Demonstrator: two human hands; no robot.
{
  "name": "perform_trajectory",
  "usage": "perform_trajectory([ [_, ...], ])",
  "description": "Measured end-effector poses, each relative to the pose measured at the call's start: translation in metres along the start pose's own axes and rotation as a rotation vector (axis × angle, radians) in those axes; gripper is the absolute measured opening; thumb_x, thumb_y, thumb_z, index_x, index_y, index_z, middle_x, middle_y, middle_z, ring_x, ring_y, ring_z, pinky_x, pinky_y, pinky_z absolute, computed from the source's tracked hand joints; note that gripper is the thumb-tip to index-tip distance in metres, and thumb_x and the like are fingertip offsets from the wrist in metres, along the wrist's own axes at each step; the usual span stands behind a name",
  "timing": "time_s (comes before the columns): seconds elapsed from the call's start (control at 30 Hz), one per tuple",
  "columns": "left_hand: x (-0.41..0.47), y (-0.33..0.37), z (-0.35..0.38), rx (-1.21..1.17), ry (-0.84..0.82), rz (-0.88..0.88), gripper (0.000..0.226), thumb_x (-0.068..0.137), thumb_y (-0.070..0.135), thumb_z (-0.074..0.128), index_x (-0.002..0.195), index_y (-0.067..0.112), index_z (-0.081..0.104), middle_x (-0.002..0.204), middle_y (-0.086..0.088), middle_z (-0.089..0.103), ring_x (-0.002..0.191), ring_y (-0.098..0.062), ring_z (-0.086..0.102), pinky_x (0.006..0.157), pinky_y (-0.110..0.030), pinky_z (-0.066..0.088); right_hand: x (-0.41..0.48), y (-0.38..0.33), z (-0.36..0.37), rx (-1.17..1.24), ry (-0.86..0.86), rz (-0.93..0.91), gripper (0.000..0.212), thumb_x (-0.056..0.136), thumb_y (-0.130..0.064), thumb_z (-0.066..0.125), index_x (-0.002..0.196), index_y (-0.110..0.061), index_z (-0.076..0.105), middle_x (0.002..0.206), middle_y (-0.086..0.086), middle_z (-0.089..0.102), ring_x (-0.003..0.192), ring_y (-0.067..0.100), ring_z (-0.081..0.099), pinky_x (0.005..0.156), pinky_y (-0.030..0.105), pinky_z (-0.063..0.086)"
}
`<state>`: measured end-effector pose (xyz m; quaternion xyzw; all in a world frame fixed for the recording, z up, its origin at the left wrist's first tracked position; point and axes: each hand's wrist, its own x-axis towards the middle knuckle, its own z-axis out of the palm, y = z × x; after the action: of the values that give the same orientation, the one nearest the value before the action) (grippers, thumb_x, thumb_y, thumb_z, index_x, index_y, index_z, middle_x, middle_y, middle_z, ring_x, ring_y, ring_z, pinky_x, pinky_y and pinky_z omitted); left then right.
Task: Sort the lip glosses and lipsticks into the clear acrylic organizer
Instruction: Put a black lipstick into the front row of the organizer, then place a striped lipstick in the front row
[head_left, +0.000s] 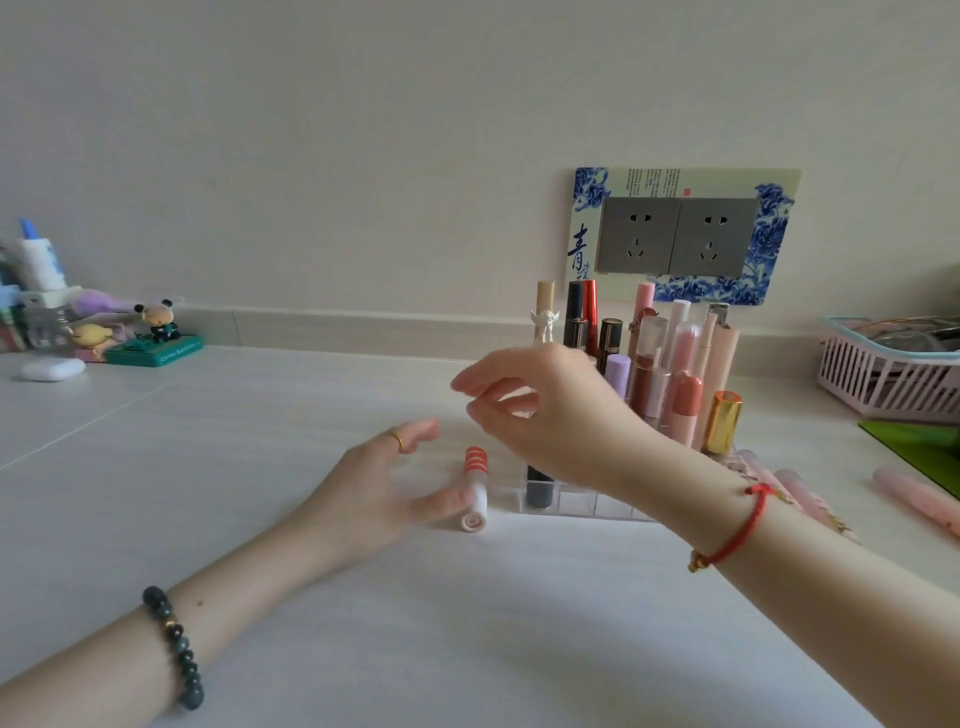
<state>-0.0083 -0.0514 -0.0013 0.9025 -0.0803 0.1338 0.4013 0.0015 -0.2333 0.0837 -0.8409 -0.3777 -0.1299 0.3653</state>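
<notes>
**Item:** striped lipstick (475, 486), white barrel with an orange-banded cap.

**Location:** flat on the white tabletop (260, 467), outside the clear acrylic organizer (576, 506) and just beside its left wall.

**Long axis:** we read it as running near-to-far, base toward us and cap away, roughly parallel to that wall.

**Nearer hand:** the left hand (382, 483) lies directly to the tube's left. Its fingers are spread in a wide C that opens toward the barrel, and it grips nothing. The thumb tip sits at the lower barrel, but blur keeps us from telling whether it touches.

**Other hand:** the right hand (545, 415) hovers above the organizer's front-left corner, fingers loosely curled and, as far as we can see, empty. It is higher than the tube and farther from it.

**Organizer contents:** upright tubes crowd the back and right. A dark tube (538, 486) stands in the front-left cell, and the cells to its right look free.

**Also out:** pink tubes (795, 486) lie on the tabletop to the organizer's right.

**Assessment:** we judge the pickup falls to the left hand. It would close across the barrel, stand the tube upright and carry it rightward.
</notes>
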Motion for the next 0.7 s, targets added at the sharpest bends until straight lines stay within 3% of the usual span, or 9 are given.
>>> perform_trajectory([
  [0.07,-0.004,-0.003,0.002,0.084,-0.094,-0.046,0.114,0.042,0.084,0.058,0.138,0.03,0.03,0.134,0.026,0.035,0.122,0.009,0.033,0.093,-0.012,0.027,0.017,-0.002,0.008,-0.108,-0.116,0.018,0.025,0.085,-0.008,0.055,0.107,-0.013,0.067,0.103,0.003,0.068,0.093,0.014,0.063,0.087,0.025,0.049],
  [0.17,-0.007,-0.005,0.006,0.232,-0.125,-0.03,0.118,0.042,0.088,0.051,0.141,0.028,0.025,0.142,0.021,0.03,0.129,0.005,0.026,0.099,-0.014,0.024,0.044,0.0,0.023,-0.287,-0.262,0.073,0.027,0.087,-0.011,0.049,0.11,-0.012,0.065,0.11,0.006,0.065,0.102,0.022,0.059,0.088,0.027,0.047],
  [0.3,-0.01,-0.006,0.008,0.305,-0.073,0.023,0.104,0.047,0.087,0.044,0.133,0.028,0.039,0.134,0.02,0.041,0.119,0.006,0.035,0.094,-0.012,0.027,0.067,0.014,0.044,-0.52,-0.438,0.174,0.028,0.089,-0.016,0.046,0.112,-0.008,0.06,0.114,0.011,0.061,0.103,0.029,0.056,0.075,0.027,0.043],
  [0.43,-0.009,-0.006,0.009,0.288,-0.04,0.046,0.088,0.053,0.085,0.045,0.123,0.031,0.048,0.121,0.024,0.049,0.111,0.006,0.043,0.091,-0.014,0.035,0.073,0.027,0.051,-0.603,-0.56,0.25,0.027,0.089,-0.018,0.046,0.108,-0.006,0.06,0.106,0.012,0.064,0.093,0.028,0.061,0.072,0.031,0.045],
  [0.6,-0.009,-0.006,0.009,0.244,-0.04,0.033,0.08,0.055,0.08,0.049,0.119,0.032,0.052,0.117,0.024,0.052,0.111,0.005,0.046,0.095,-0.021,0.04,0.074,0.03,0.051,-0.6,-0.596,0.266,0.025,0.088,-0.02,0.046,0.099,-0.003,0.062,0.095,0.015,0.068,0.082,0.029,0.064,0.071,0.032,0.05],
  [0.7,-0.009,-0.004,0.008,0.215,-0.024,0.043,0.067,0.062,0.071,0.059,0.115,0.031,0.055,0.113,0.021,0.056,0.108,0.004,0.049,0.09,-0.017,0.04,0.073,0.025,0.049,-0.59,-0.571,0.24,0.028,0.089,-0.022,0.047,0.098,-0.001,0.063,0.098,0.017,0.068,0.082,0.028,0.062,0.071,0.031,0.049],
])
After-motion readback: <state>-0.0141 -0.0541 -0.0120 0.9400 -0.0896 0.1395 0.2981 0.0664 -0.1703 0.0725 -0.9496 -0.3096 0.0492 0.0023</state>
